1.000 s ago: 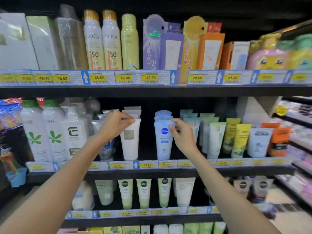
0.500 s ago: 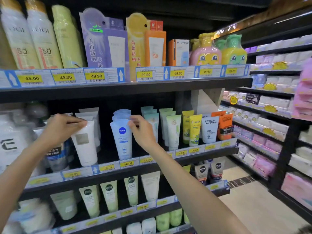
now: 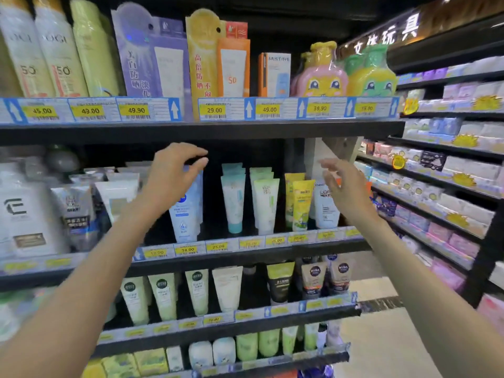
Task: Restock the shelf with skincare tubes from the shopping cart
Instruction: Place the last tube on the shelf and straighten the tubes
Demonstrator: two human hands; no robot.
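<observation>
Store aisle, dark shelving with yellow price tags (image 3: 186, 250) along each edge; middle shelf (image 3: 245, 251) at frame centre carries skincare tubes standing cap-down in rows, labels facing out, presumably so shoppers can read them. Left hand (image 3: 174, 175), centre frame, has fingers and thumb curled above the top of the blue Nivea tube (image 3: 185, 211), apparently holding nothing; contact with the tube's crimp cannot be told. Right hand (image 3: 342, 186), right of centre, fingers loosely spread and empty, hovers in front of the white L'Oreal tube (image 3: 324, 208). Shopping cart not in view. Judgement: both hands between tubes, straightening the front row.
</observation>
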